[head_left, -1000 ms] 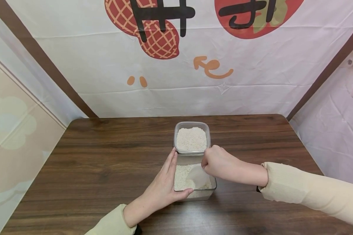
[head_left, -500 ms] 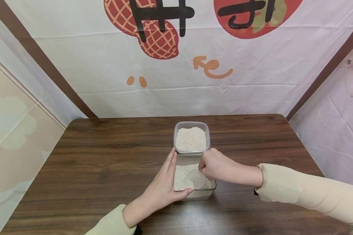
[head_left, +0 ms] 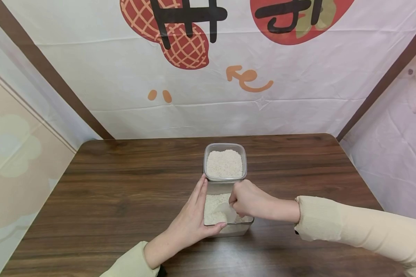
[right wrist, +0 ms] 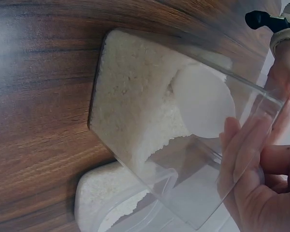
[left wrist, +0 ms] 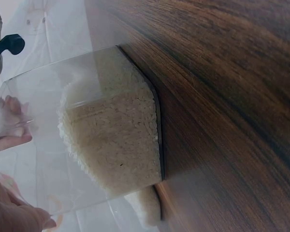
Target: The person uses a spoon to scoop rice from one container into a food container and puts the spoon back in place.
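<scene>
A clear rectangular container [head_left: 238,229] of rice [head_left: 213,206] stands near the middle of the table. My left hand [head_left: 190,219] lies along its left side, fingers straight, thumb over the front rim. My right hand [head_left: 249,200], fingers curled, holds a white rounded scoop [right wrist: 203,101] over the container. The scoop's bowl is partly sunk in the rice, and its handle is hidden in the hand. Through the clear wall, the left wrist view shows the rice sloping, with the right hand [left wrist: 9,123] beyond it.
Right behind the rice container stands a smaller clear plastic tub [head_left: 208,154] with white grain in it. Both stand on a dark wooden table [head_left: 124,200]. A printed white cloth [head_left: 131,80] hangs behind the table's back edge.
My right hand has moved left and nearer to me, pushing the scoop along through the rice. The left hand and the two containers keep their places.
</scene>
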Demonstrator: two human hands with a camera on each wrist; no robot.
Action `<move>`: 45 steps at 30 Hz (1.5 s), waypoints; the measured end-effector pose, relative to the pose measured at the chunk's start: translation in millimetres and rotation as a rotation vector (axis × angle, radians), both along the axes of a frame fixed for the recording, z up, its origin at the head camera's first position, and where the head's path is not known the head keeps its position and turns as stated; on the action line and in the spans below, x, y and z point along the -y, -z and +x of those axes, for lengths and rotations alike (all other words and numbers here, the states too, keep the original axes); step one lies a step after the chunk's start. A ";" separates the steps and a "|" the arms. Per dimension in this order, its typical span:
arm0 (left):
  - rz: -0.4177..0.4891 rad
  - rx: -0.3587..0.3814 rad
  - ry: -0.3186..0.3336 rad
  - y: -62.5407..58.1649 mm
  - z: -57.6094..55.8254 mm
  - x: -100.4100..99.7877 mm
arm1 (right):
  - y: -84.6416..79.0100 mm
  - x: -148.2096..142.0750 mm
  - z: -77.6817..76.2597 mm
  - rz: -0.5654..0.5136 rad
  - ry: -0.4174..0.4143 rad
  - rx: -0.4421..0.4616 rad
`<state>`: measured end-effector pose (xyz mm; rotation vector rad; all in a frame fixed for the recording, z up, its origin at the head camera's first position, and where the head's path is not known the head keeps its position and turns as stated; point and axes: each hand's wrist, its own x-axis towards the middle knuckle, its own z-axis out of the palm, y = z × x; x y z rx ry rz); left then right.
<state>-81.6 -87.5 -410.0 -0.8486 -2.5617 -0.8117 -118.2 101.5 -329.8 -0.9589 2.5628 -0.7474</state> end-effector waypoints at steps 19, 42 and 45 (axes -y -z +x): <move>0.008 0.006 0.002 0.2 0.3 1.6 | -4.5 7.8 2.6 -0.035 0.304 0.321; -0.006 0.005 -0.005 -0.9 0.1 0.7 | -8.4 -4.2 -6.2 -0.184 0.357 0.564; -0.008 0.010 -0.005 -1.3 0.1 0.7 | -8.8 -8.5 -7.1 -0.243 0.347 0.604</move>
